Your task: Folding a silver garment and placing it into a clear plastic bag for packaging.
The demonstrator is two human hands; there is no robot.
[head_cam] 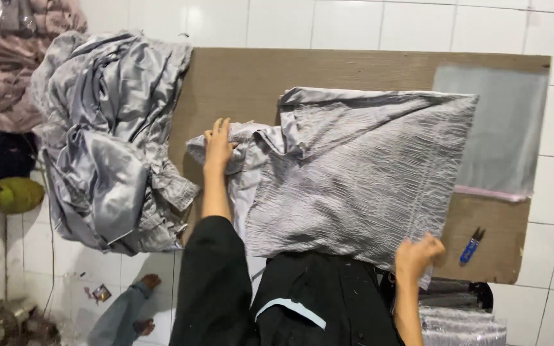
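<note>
- left hand (pixel 218 146) lies flat, fingers spread, pressing the sleeve end of the grey crinkled garment (pixel 360 173) at frame centre on the brown counter (pixel 238 83)
- right hand (pixel 418 254) pinches the garment's lower right hem; fingers closed on it
- grey satin pile (pixel 107 141) at left; blue snips (pixel 471 246) lower right

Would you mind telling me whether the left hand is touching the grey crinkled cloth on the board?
Touching. The head view shows the left hand lying flat on the cloth's bunched left end.
</note>
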